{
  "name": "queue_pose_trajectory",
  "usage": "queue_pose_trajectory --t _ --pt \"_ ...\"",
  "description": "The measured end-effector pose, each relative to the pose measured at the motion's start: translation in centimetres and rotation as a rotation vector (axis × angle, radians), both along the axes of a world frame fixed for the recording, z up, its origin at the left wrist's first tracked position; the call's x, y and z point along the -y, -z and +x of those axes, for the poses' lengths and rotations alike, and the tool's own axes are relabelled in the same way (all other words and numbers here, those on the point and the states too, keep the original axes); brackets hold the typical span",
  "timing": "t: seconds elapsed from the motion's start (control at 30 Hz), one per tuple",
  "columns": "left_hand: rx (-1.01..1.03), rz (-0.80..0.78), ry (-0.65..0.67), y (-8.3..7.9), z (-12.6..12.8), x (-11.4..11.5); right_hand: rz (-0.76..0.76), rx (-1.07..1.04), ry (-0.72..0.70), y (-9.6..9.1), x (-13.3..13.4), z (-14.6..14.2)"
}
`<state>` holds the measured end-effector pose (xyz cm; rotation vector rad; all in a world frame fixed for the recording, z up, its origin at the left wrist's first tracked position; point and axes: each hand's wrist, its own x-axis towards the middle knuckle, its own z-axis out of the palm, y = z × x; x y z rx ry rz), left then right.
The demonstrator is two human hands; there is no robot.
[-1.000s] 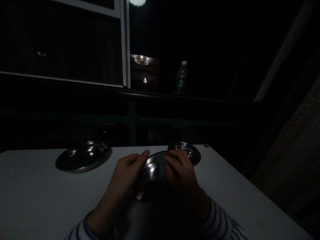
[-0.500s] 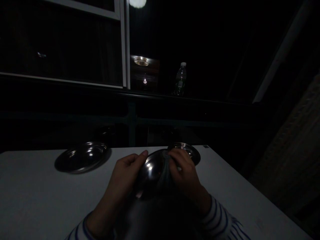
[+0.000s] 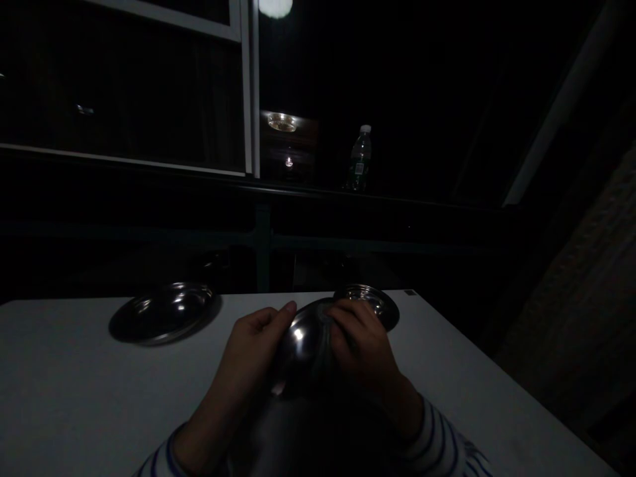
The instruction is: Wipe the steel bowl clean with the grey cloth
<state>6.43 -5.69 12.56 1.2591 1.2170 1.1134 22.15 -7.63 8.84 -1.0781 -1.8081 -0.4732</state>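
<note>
A shiny metal plate (image 3: 304,341) is tilted up on the white table (image 3: 79,391) in front of me. My left hand (image 3: 251,344) grips its left rim, thumb along the top edge. My right hand (image 3: 360,344) presses a dark cloth (image 3: 330,331), hard to make out, against the plate's face, fingers closed over it. Both sleeves are white with blue stripes.
A second metal plate (image 3: 163,311) lies flat at the left. A third plate (image 3: 370,301) sits behind my right hand near the table's far edge. A plastic bottle (image 3: 360,158) stands on a dark ledge beyond. The room is very dark.
My right hand has slid back and forth a little over the plate's face. The left hand and the plate have stayed about where they were.
</note>
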Motion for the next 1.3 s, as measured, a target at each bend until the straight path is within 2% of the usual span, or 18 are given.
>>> queue_pose_trajectory --t 0.1,0.2,0.43,0.5,0.67,0.87,0.97,1.17,1.3 --pt "0.011 -0.004 0.036 0.4 0.2 -0.1 0.081 0.167 -0.049 0.4 0.8 -1.6" --pt "0.005 0.014 0.036 0.6 0.3 -0.2 0.091 0.257 -0.071 0.8 1.2 -2.4" --pt "0.084 -0.024 0.054 0.1 -0.3 -0.2 0.031 -0.011 0.002 -0.3 -0.2 0.8" --pt "0.123 -0.047 0.076 0.0 -0.4 -0.2 0.015 -0.032 0.013 -0.5 -0.3 1.1" --pt "0.201 -0.09 0.166 0.0 -0.5 -0.3 0.033 0.014 -0.008 -0.5 0.0 0.9" --pt "0.334 -0.148 0.332 0.3 -0.7 -0.7 0.069 0.061 -0.01 -0.8 0.2 0.9" --pt "0.396 -0.162 0.343 0.5 -0.7 -0.7 0.081 0.116 -0.017 -1.0 0.4 0.7" --pt "0.396 -0.169 0.409 0.7 -0.9 -0.7 0.15 0.268 -0.002 -1.5 1.0 0.2" --pt "0.394 -0.174 0.395 0.5 -0.9 -0.7 0.172 0.298 -0.002 -1.2 1.1 -0.2"
